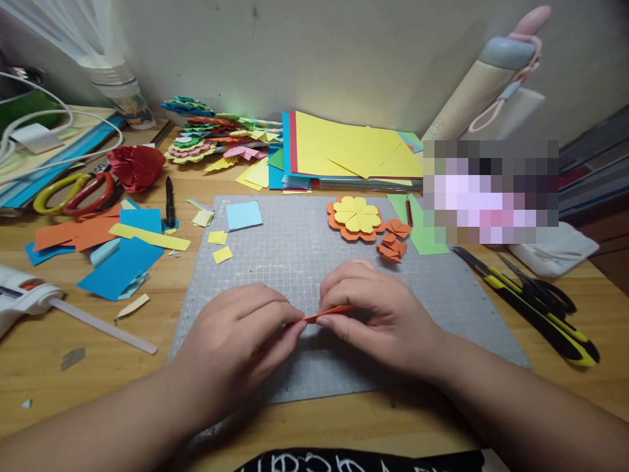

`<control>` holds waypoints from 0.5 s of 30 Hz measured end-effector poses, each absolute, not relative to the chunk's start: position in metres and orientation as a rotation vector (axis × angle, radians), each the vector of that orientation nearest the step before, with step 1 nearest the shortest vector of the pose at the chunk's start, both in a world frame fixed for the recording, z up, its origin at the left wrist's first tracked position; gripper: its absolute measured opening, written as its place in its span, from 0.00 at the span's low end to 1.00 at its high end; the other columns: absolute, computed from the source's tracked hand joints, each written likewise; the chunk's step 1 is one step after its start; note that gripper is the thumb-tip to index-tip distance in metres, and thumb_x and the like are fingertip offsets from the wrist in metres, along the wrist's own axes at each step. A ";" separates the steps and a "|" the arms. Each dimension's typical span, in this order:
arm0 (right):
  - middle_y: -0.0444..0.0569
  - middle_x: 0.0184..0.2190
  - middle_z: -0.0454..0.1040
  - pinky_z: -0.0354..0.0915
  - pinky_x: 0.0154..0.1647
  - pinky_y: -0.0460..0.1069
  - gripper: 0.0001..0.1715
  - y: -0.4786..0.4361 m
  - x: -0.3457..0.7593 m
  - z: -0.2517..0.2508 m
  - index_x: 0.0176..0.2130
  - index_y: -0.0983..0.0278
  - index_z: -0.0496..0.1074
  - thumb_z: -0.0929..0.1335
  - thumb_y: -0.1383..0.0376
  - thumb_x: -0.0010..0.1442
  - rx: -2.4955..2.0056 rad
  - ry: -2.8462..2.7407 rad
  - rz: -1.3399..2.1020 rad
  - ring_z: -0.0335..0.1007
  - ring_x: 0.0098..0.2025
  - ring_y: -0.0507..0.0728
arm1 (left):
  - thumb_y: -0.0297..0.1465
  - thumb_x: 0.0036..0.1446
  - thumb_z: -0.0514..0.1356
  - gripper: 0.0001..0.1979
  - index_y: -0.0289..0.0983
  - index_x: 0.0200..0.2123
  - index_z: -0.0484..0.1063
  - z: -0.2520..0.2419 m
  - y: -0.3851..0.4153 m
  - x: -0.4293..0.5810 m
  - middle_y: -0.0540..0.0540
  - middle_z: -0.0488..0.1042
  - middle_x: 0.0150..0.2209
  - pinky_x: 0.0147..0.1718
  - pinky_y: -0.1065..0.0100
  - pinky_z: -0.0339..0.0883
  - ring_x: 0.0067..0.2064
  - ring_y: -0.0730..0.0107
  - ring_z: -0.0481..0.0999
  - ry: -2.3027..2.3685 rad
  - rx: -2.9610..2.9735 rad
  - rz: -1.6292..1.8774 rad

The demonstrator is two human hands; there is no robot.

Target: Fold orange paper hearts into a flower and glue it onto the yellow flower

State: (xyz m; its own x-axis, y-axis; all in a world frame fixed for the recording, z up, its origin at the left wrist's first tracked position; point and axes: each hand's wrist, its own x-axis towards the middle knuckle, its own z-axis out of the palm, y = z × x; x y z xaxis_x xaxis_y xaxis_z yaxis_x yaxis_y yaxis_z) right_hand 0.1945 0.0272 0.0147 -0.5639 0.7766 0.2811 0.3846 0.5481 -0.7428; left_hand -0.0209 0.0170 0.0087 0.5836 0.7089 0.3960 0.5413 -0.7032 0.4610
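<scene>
Both hands pinch one small folded piece of orange paper above the grey cutting mat. My left hand grips its left tip between thumb and fingers. On the other side, my right hand has thumb and fingers closed along its length, which hides part of it. Beyond my right hand lies a layered yellow and orange paper flower. Small folded orange paper pieces sit beside that flower. Toward the mat's upper left are a light blue paper square and small yellow squares.
Scissors and a yellow-black utility knife lie at right. Paper scraps, a glue gun with its glue stick, and red-yellow-handled scissors occupy the left. Behind are stacked coloured sheets and paper flowers.
</scene>
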 end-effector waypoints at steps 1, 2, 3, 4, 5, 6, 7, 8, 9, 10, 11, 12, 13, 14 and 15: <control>0.45 0.30 0.73 0.62 0.42 0.51 0.06 0.027 0.194 0.016 0.30 0.63 0.70 0.68 0.68 0.61 -0.929 -2.160 0.908 0.69 0.36 0.53 | 0.27 0.61 0.56 0.05 0.37 0.33 0.71 0.009 0.017 -0.020 0.49 0.75 0.29 0.31 0.69 0.65 0.31 0.71 0.73 1.008 2.475 0.760; 0.44 0.30 0.72 0.63 0.41 0.50 0.07 0.026 0.193 0.017 0.29 0.63 0.70 0.68 0.68 0.61 -0.935 -2.142 0.983 0.69 0.35 0.52 | 0.27 0.61 0.55 0.06 0.37 0.31 0.70 0.010 0.017 -0.018 0.50 0.73 0.28 0.30 0.70 0.64 0.30 0.72 0.72 0.982 2.428 0.693; 0.45 0.30 0.72 0.64 0.39 0.49 0.07 0.026 0.193 0.018 0.29 0.63 0.70 0.68 0.68 0.61 -0.945 -2.124 1.064 0.69 0.34 0.52 | 0.27 0.61 0.54 0.08 0.37 0.30 0.69 0.011 0.018 -0.018 0.51 0.72 0.26 0.29 0.71 0.63 0.29 0.73 0.70 0.949 2.387 0.622; 0.45 0.30 0.72 0.65 0.37 0.49 0.07 0.026 0.192 0.018 0.28 0.63 0.70 0.68 0.68 0.60 -0.956 -2.103 1.145 0.69 0.33 0.52 | 0.27 0.61 0.53 0.09 0.37 0.28 0.68 0.012 0.018 -0.017 0.51 0.70 0.25 0.27 0.72 0.62 0.27 0.74 0.69 0.913 2.354 0.557; 0.45 0.30 0.72 0.66 0.36 0.48 0.07 0.026 0.192 0.018 0.28 0.63 0.70 0.68 0.68 0.60 -0.964 -2.081 1.215 0.69 0.33 0.51 | 0.27 0.61 0.52 0.09 0.37 0.28 0.67 0.012 0.018 -0.016 0.52 0.68 0.24 0.26 0.72 0.61 0.26 0.74 0.68 0.881 2.327 0.504; 0.45 0.30 0.72 0.66 0.36 0.48 0.07 0.027 0.192 0.018 0.28 0.63 0.70 0.68 0.68 0.59 -0.969 -2.060 1.271 0.68 0.33 0.51 | 0.27 0.60 0.52 0.09 0.37 0.28 0.66 0.013 0.019 -0.016 0.53 0.68 0.24 0.26 0.73 0.60 0.26 0.75 0.67 0.864 2.305 0.464; 0.45 0.30 0.72 0.66 0.36 0.48 0.06 0.027 0.192 0.018 0.28 0.64 0.70 0.68 0.68 0.59 -0.970 -2.044 1.314 0.68 0.33 0.51 | 0.27 0.60 0.52 0.08 0.37 0.28 0.66 0.013 0.019 -0.016 0.53 0.67 0.24 0.26 0.73 0.60 0.26 0.75 0.66 0.867 2.284 0.436; 0.45 0.30 0.72 0.66 0.36 0.48 0.06 0.028 0.192 0.017 0.28 0.64 0.70 0.68 0.68 0.58 -0.968 -2.031 1.345 0.68 0.32 0.51 | 0.27 0.60 0.52 0.07 0.37 0.29 0.66 0.012 0.019 -0.016 0.53 0.67 0.25 0.26 0.73 0.60 0.26 0.75 0.66 0.888 2.263 0.415; 0.45 0.29 0.71 0.66 0.36 0.48 0.06 0.028 0.192 0.017 0.28 0.64 0.70 0.68 0.68 0.58 -0.963 -2.022 1.370 0.68 0.32 0.51 | 0.28 0.60 0.52 0.06 0.38 0.30 0.66 0.012 0.019 -0.016 0.53 0.67 0.25 0.26 0.73 0.60 0.27 0.74 0.66 0.909 2.247 0.396; 0.44 0.29 0.71 0.66 0.36 0.48 0.06 0.028 0.192 0.016 0.28 0.64 0.70 0.69 0.68 0.58 -0.958 -2.017 1.389 0.68 0.32 0.51 | 0.28 0.60 0.53 0.06 0.38 0.30 0.65 0.011 0.019 -0.016 0.53 0.67 0.25 0.26 0.73 0.59 0.27 0.74 0.66 0.922 2.238 0.375; 0.44 0.29 0.71 0.65 0.36 0.48 0.06 0.028 0.192 0.016 0.28 0.64 0.70 0.69 0.68 0.58 -0.948 -2.014 1.406 0.68 0.32 0.51 | 0.29 0.60 0.52 0.07 0.38 0.29 0.64 0.011 0.019 -0.016 0.53 0.67 0.25 0.26 0.73 0.59 0.27 0.74 0.65 0.915 2.237 0.356; 0.44 0.29 0.71 0.65 0.37 0.48 0.06 0.028 0.192 0.015 0.28 0.64 0.70 0.68 0.68 0.58 -0.941 -2.010 1.421 0.68 0.33 0.51 | 0.29 0.61 0.52 0.08 0.38 0.28 0.64 0.010 0.019 -0.016 0.54 0.66 0.25 0.26 0.73 0.58 0.26 0.75 0.64 0.890 2.237 0.341; 0.44 0.30 0.71 0.65 0.37 0.48 0.05 0.027 0.192 0.014 0.29 0.64 0.70 0.68 0.68 0.58 -0.952 -1.987 1.434 0.68 0.33 0.52 | 0.29 0.61 0.51 0.10 0.38 0.27 0.63 0.009 0.019 -0.016 0.54 0.64 0.24 0.25 0.74 0.58 0.25 0.75 0.64 0.865 2.231 0.340; 0.45 0.31 0.71 0.65 0.38 0.48 0.02 0.026 0.192 0.013 0.32 0.63 0.70 0.68 0.67 0.58 -0.985 -1.937 1.440 0.68 0.34 0.52 | 0.29 0.62 0.51 0.11 0.37 0.26 0.62 0.008 0.018 -0.015 0.55 0.63 0.23 0.25 0.74 0.58 0.25 0.76 0.63 0.861 2.214 0.351; 0.45 0.33 0.71 0.66 0.37 0.49 0.03 0.025 0.193 0.011 0.36 0.63 0.69 0.68 0.67 0.58 -1.036 -1.859 1.439 0.68 0.36 0.53 | 0.29 0.62 0.50 0.12 0.37 0.25 0.61 0.008 0.018 -0.015 0.55 0.62 0.22 0.25 0.75 0.57 0.24 0.77 0.62 0.882 2.184 0.379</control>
